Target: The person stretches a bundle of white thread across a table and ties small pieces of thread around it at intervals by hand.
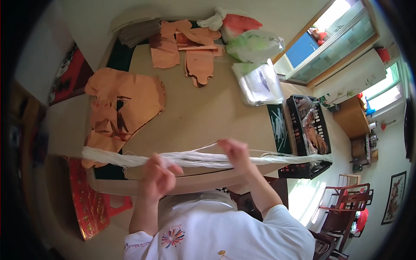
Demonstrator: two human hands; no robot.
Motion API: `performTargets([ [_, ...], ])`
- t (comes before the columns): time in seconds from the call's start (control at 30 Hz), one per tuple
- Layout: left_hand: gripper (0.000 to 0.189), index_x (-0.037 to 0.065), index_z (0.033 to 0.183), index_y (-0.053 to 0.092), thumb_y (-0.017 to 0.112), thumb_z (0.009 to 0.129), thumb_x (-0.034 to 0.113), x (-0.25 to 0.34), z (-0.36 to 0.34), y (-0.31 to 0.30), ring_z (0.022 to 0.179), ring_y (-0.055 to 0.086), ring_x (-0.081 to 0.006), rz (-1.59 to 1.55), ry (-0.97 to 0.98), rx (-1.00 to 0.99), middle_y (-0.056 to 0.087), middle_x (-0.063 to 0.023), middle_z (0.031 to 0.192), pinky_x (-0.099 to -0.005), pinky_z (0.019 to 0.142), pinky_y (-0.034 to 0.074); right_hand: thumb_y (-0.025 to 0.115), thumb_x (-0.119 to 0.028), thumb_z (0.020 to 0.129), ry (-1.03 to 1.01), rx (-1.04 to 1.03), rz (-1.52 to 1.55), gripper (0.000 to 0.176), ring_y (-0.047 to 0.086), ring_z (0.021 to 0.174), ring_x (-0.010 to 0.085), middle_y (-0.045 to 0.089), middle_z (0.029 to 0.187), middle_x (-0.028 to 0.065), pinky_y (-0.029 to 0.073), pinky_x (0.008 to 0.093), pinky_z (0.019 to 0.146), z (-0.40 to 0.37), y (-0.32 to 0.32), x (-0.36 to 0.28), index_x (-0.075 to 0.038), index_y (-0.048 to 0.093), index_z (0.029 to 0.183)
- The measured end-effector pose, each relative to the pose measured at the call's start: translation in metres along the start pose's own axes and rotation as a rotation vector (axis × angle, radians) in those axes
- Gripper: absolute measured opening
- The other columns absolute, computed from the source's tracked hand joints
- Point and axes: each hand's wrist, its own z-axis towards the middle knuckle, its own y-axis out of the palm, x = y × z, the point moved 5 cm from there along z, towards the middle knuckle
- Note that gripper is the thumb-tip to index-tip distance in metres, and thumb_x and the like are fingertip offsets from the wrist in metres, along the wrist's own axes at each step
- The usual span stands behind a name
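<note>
Nearest to us, at the bottom of the frame, is the white shirt [225, 234] with a small embroidered burst of colour on the chest. Both bare forearms rise from it toward the middle of the picture.

The left hand [158, 175], just left of centre, is curled into a loose fist around a bundle of white strands [195, 159]. The right hand [236, 154], just right of centre, has its fingers folded over the same bundle and grips it from above. The bundle runs straight across the frame, from the left-middle to the right-middle, stretched between and beyond the two hands above the near edge of the table [203, 117]. A few loose strands loop up from it near the right hand.

At the lower left, a red printed sheet [89, 203] hangs below the table edge. On the table's left half we see crumpled orange paper cutouts [123, 102]. At the right-middle a dark tray [279, 125] holds thin white sticks, and a black crate [308, 130] stands just beside it. Farther away, at the top, lie more orange shapes [197, 54], a stack of paper [136, 28] and some plastic bags [253, 45]. Wooden chairs [346, 203] stand at the lower right.
</note>
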Motion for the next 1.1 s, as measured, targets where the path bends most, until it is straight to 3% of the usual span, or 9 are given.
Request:
performTargets([
  [0.07,0.012,0.005,0.093,0.056,0.049,0.095,0.015,0.019,0.009,-0.009,0.038,0.033,-0.0014,0.139,0.178,0.289,0.066,-0.0178,0.099,-0.0171,0.036,0.027,0.060,0.001,0.081,-0.111,-0.377,-0.092,0.021,0.063,0.068,0.0245,0.065,0.080,0.0105,0.052,0.0326,0.061,-0.018,0.032,-0.022,-0.007,0.064,0.100],
  [0.17,0.012,0.004,0.093,0.057,0.050,0.095,0.014,0.006,0.020,-0.018,0.041,0.033,0.0021,0.656,0.132,0.255,0.065,-0.0209,0.107,-0.0153,0.037,0.026,0.064,-0.004,0.080,-0.264,-0.595,0.022,0.020,0.061,0.066,0.0268,0.063,0.074,0.0085,0.050,0.0353,0.058,-0.026,0.042,-0.072,-0.008,0.064,0.099],
  [0.43,0.013,0.001,0.092,0.066,0.054,0.093,0.007,-0.062,0.006,0.001,0.050,0.039,-0.0011,0.634,-0.011,-0.042,0.066,-0.0024,0.081,-0.0158,0.044,0.029,0.058,0.001,0.084,-0.260,0.008,0.083,0.009,0.052,0.049,0.0123,0.061,0.066,0.0060,0.041,0.0285,0.046,0.011,0.001,-0.077,-0.002,0.064,0.089],
  [0.53,0.014,-0.003,0.097,0.064,0.051,0.091,0.000,-0.052,-0.004,0.018,0.048,0.043,-0.0051,0.347,-0.423,-0.134,0.061,-0.0072,0.070,-0.0153,0.044,0.032,0.057,-0.001,0.086,0.153,-0.022,-0.008,0.007,0.049,0.051,0.0100,0.060,0.066,0.0069,0.041,0.0244,0.049,0.017,0.007,-0.039,-0.002,0.063,0.091],
  [0.67,0.018,0.000,0.090,0.063,0.049,0.095,0.010,-0.030,0.002,0.013,0.042,0.038,-0.0030,-0.037,-0.304,-0.121,0.064,-0.0143,0.074,-0.0166,0.040,0.030,0.056,-0.001,0.087,0.249,-0.180,-0.109,0.010,0.053,0.060,0.0117,0.062,0.075,0.0054,0.045,0.0270,0.057,-0.005,0.029,-0.001,-0.004,0.063,0.094],
  [0.77,0.015,0.004,0.095,0.058,0.047,0.096,0.015,-0.012,0.014,0.014,0.039,0.036,-0.0037,-0.074,-0.128,-0.003,0.065,-0.0208,0.084,-0.0163,0.038,0.028,0.058,-0.004,0.085,-0.072,-0.438,-0.306,0.027,0.062,0.081,0.0266,0.063,0.092,0.0143,0.049,0.0345,0.069,-0.013,0.034,-0.019,-0.007,0.057,0.112],
  [0.93,0.012,0.007,0.096,0.057,0.049,0.096,0.016,-0.038,0.019,0.014,0.041,0.041,-0.0049,0.043,-0.241,0.021,0.066,-0.0174,0.087,-0.0159,0.037,0.027,0.055,-0.003,0.087,-0.126,-0.242,0.051,0.053,0.059,0.100,0.0286,0.061,0.109,0.0140,0.046,0.0347,0.086,0.020,0.042,-0.073,-0.010,0.037,0.137],
  [1.07,0.013,0.004,0.090,0.064,0.054,0.094,0.011,-0.038,0.016,0.006,0.039,0.041,-0.0044,0.007,-0.162,0.221,0.068,-0.0115,0.084,-0.0165,0.035,0.026,0.054,-0.004,0.089,0.199,-0.502,0.538,0.050,0.061,0.098,0.0259,0.062,0.106,0.0135,0.047,0.0347,0.083,0.007,0.077,-0.064,-0.008,0.038,0.136],
  [1.1,0.015,0.002,0.092,0.066,0.054,0.093,0.011,-0.027,0.018,0.006,0.039,0.044,-0.0040,-0.010,-0.125,0.200,0.068,-0.0097,0.081,-0.0156,0.034,0.026,0.053,-0.005,0.090,0.289,-0.498,0.397,0.031,0.064,0.089,0.0265,0.064,0.095,0.0123,0.049,0.0341,0.077,-0.001,0.080,-0.061,-0.004,0.049,0.121],
])
